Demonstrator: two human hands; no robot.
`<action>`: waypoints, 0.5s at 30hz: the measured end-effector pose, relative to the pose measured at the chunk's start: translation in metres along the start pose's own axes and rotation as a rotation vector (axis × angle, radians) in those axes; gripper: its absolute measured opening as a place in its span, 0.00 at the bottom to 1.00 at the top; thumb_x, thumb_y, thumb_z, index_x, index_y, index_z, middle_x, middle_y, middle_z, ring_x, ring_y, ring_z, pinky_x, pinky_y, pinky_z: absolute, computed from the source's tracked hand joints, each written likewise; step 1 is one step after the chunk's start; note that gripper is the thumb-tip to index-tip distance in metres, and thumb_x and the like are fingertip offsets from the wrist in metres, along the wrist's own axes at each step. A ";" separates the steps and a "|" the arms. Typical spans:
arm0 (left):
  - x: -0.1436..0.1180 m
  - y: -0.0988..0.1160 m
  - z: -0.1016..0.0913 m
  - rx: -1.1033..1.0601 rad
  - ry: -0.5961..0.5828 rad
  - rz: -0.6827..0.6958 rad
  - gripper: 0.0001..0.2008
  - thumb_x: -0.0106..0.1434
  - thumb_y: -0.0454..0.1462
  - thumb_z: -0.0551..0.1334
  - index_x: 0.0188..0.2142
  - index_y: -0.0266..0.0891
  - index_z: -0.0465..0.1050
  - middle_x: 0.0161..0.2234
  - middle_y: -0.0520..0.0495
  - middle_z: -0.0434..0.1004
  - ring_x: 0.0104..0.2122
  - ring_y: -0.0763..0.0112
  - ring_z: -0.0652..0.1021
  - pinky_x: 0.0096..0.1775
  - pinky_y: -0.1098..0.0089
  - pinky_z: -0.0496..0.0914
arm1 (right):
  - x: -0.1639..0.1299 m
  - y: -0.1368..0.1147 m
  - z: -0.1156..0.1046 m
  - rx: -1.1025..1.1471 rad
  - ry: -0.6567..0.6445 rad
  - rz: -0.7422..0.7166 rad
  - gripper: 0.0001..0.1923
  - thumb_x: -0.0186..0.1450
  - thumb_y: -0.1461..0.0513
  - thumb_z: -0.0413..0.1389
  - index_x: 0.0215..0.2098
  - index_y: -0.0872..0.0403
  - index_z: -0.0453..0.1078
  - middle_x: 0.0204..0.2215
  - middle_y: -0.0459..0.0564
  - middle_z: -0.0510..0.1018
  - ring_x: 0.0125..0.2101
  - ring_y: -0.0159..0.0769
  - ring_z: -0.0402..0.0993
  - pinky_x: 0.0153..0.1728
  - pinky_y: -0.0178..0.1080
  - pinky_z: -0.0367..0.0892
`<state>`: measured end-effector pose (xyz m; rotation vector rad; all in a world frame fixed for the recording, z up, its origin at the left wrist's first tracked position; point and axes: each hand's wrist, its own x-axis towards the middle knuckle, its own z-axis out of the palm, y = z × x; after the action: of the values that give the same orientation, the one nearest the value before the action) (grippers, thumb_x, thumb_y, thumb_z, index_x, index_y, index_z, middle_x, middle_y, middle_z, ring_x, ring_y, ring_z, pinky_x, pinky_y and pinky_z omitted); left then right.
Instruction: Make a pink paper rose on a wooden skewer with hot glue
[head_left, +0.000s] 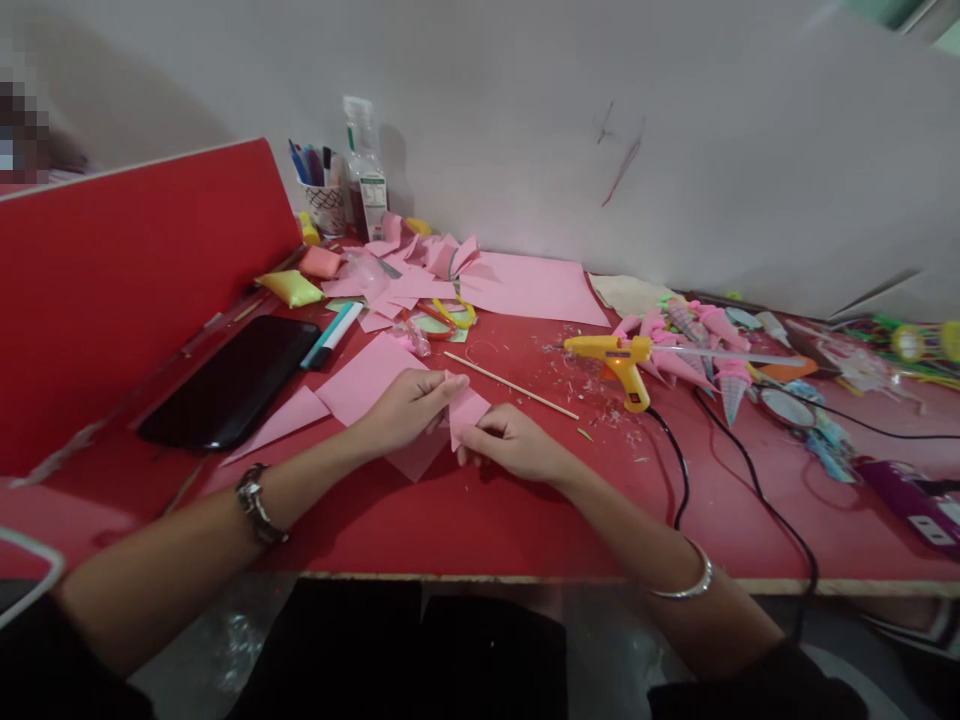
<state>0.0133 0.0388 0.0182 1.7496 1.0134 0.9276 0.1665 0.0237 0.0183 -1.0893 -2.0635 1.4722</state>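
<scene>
Close to the front edge of the red counter (420, 530), the left hand (405, 408) and right hand (514, 445) meet over a small pink paper piece (466, 410), each with its fingers pinched narrow on the sheet; the paper lies flat on the counter. Between that paper and the counter's front edge the surface is bare red. Left of the paper lie a pink triangle (281, 420) and, past it, a black phone (229, 380) beside the red divider board (135, 290). Just behind the paper a thin wooden stick (510, 384) lies slantwise. Right of the paper, a yellow glue gun (619, 358) stands among scraps, its black cord (675, 460) running to the front edge. Farther back from the paper sit a large pink sheet (529, 285), and a pen cup (324, 205) and a bottle (366, 180) against the wall.
</scene>
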 end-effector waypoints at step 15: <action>0.000 0.001 0.000 -0.035 0.119 -0.068 0.23 0.61 0.41 0.47 0.11 0.38 0.53 0.08 0.56 0.55 0.11 0.83 0.58 0.15 0.79 0.53 | 0.000 -0.003 0.002 -0.052 0.049 -0.078 0.14 0.58 0.59 0.50 0.18 0.57 0.63 0.14 0.40 0.64 0.16 0.22 0.59 0.19 0.28 0.57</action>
<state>0.0132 0.0387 0.0190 1.6362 1.1201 1.0100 0.1638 0.0221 0.0200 -1.0413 -2.0969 1.3479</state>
